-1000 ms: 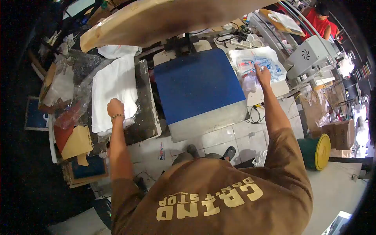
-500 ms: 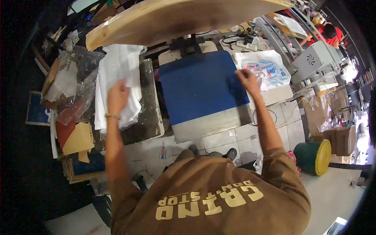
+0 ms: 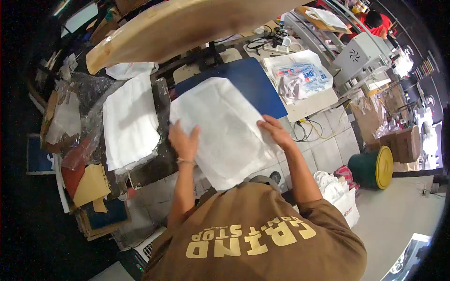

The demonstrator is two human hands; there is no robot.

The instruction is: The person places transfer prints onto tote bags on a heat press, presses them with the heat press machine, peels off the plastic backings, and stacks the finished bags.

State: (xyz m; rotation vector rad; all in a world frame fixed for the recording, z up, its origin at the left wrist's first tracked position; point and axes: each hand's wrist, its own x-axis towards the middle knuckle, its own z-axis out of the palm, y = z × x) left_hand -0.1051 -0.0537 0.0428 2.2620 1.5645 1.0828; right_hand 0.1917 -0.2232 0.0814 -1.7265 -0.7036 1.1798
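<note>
A white, fabric-like bag (image 3: pixel 220 126) lies at a slant over the blue padded board (image 3: pixel 255 86), its near end hanging past the board's front edge. My left hand (image 3: pixel 184 142) touches the bag's left edge with thumb and fingers apart. At the right edge, my right hand (image 3: pixel 277 133) has its fingers closed on the bag's side. A stack of white bags (image 3: pixel 130 122) lies to the left on a dark worktop. On the right, a white sheet with blue print (image 3: pixel 307 70) rests on a pale board, a crumpled white piece on top of it.
A large tan-covered panel (image 3: pixel 187 33) hangs above the far side of the blue board. Clear plastic and cardboard (image 3: pixel 91 185) crowd the left. At right stand a grey machine (image 3: pixel 358 56), a green bin with yellow lid (image 3: pixel 372 169) and white bags (image 3: pixel 338 196). Someone in red is at the far right.
A white bag has come from the left stack onto the blue board. My left hand has moved right with it, and my right hand has come down to its right edge.
</note>
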